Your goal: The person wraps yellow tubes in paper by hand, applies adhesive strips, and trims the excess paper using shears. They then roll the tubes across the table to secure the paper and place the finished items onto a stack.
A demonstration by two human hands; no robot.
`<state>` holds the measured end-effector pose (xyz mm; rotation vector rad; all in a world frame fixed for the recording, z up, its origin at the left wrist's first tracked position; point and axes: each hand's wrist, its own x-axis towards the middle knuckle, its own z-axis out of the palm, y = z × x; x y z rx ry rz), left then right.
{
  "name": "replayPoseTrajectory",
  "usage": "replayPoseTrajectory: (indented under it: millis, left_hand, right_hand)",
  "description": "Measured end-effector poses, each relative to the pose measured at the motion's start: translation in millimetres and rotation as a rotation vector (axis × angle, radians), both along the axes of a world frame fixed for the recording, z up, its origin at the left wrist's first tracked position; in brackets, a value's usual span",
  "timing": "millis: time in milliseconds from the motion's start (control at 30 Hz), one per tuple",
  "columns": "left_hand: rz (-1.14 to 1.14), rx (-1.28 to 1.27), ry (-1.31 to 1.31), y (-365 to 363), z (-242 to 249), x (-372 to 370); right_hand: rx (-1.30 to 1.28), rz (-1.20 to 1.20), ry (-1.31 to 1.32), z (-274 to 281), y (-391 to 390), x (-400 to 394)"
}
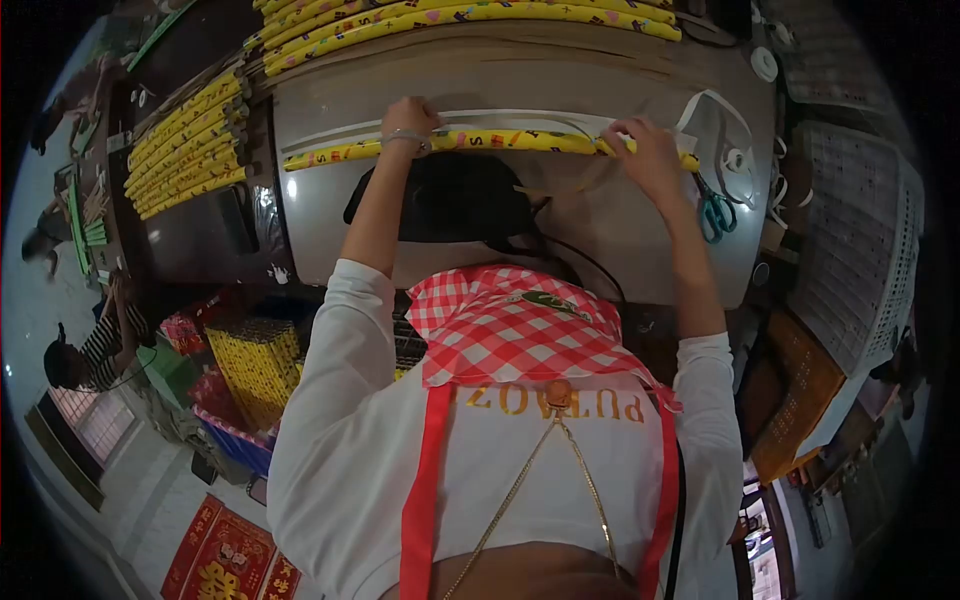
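A long yellow roll with a colourful printed pattern (500,140) lies crosswise on the table. My left hand (410,117) is closed just past the roll, over a long white strip (340,130); its wrist crosses the roll. Whatever its fingers hold is hidden. Near the roll's right end, my right hand (645,155) has thumb and fingers closed on the roll. A thin pale band curves close to those fingers. Teal-handled scissors (716,216) lie to the right of my right hand.
A black bag (450,200) lies on the table in front of me. Yellow rolls are stacked at the back (470,25) and left (190,140). A white tape roll (737,160) sits at the right. Another person (90,350) is at the far left.
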<state>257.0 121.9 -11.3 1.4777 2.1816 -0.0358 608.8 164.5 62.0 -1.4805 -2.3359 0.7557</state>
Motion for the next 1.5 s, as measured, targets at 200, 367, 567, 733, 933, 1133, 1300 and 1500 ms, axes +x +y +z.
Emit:
replayPoseTrajectory:
  millis: [200,367,567,733,933,1133,1300,1500]
  left_hand:
    - [0.08,0.016,-0.083,-5.7,18.0,7.3]
    - [0.085,0.029,-0.132,-8.1,7.7,3.5]
    - [0.014,0.036,-0.123,-6.3,-0.3,-3.9]
    - [0.009,-0.016,-0.157,-1.9,10.3,-2.8]
    - [0.005,-0.022,-0.166,-1.8,7.1,-4.7]
    - [-0.013,-0.005,-0.144,-1.7,9.6,-4.1]
    - [-0.008,0.018,-0.16,-3.1,7.2,-5.3]
    - [0.004,-0.008,-0.179,-2.2,7.1,-5.5]
  right_hand:
    - [-0.012,0.156,-0.042,-49.6,11.1,-49.0]
    - [-0.497,0.049,0.043,-16.7,18.7,-48.7]
    - [-0.6,-0.055,0.071,-14.2,26.9,9.5]
    - [-0.476,-0.152,-0.124,-23.5,33.1,39.7]
    - [-0.416,-0.153,-0.272,-30.9,34.3,37.1]
    - [-0.318,-0.206,-0.391,-30.7,33.7,28.6]
    - [-0.302,-0.207,-0.38,-32.2,33.0,27.7]
    - [-0.357,-0.227,-0.404,-34.8,35.3,26.3]
